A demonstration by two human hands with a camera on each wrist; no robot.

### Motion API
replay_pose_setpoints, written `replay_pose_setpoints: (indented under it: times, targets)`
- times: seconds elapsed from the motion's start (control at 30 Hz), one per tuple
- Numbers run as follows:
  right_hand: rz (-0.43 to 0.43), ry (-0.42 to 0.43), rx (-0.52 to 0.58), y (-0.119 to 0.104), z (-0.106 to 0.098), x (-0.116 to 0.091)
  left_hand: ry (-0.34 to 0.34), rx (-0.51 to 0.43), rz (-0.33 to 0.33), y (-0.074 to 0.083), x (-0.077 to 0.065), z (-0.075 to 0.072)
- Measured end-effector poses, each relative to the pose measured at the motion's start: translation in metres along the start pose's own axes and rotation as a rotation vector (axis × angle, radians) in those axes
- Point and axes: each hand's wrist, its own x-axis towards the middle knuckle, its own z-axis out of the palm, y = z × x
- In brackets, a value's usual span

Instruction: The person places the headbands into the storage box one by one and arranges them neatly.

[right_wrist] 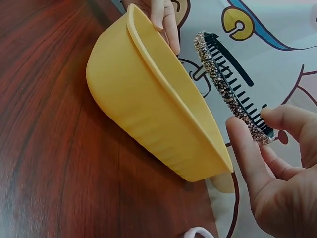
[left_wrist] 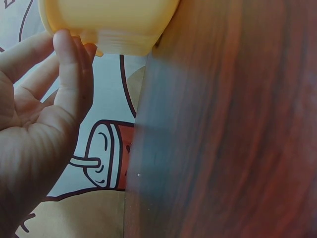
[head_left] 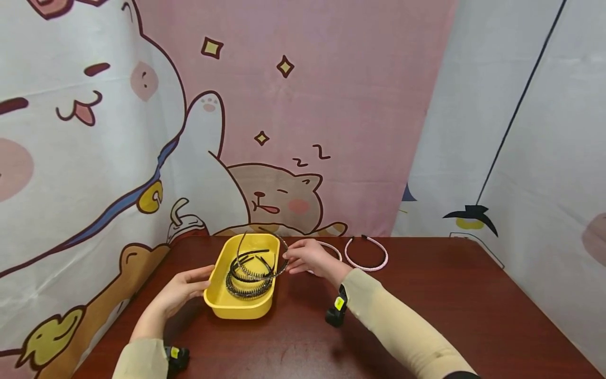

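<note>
My right hand (head_left: 310, 257) pinches a glittery headband (right_wrist: 230, 91) with black comb teeth between thumb and fingers. The band is held up over the right side of a yellow plastic bin (head_left: 241, 311). Inside the bin lie several dark toothed headbands (head_left: 248, 291), partly overlapping one another. My left hand (head_left: 177, 291) is at the bin's left side, its fairly straight fingers touching the wall near the rim; in the left wrist view the left hand (left_wrist: 44, 99) shows fingertips against the yellow plastic.
A pink headband (head_left: 379, 266) lies on the dark red wooden table (head_left: 426, 310), right of the bin. Beside it a paler headband (head_left: 335, 249) is partly hidden behind my right hand. A cartoon-printed cloth (head_left: 341, 131) hangs at the table's back and sides.
</note>
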Motion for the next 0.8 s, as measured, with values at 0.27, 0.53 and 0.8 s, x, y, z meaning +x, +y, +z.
replay_pose_setpoints:
  times: [0.27,0.53,0.8]
  targets:
    - [0.013,-0.010,0.028,0.002,0.013,0.011,-0.002,-0.007,0.002,0.001,0.001,0.000]
    - [0.033,-0.011,0.044,0.001,0.025,0.018,-0.001,-0.009,0.000,0.002,0.000,0.001]
    - [0.057,0.017,0.086,0.001,0.035,0.020,-0.007,0.000,0.009,0.000,0.001,-0.001]
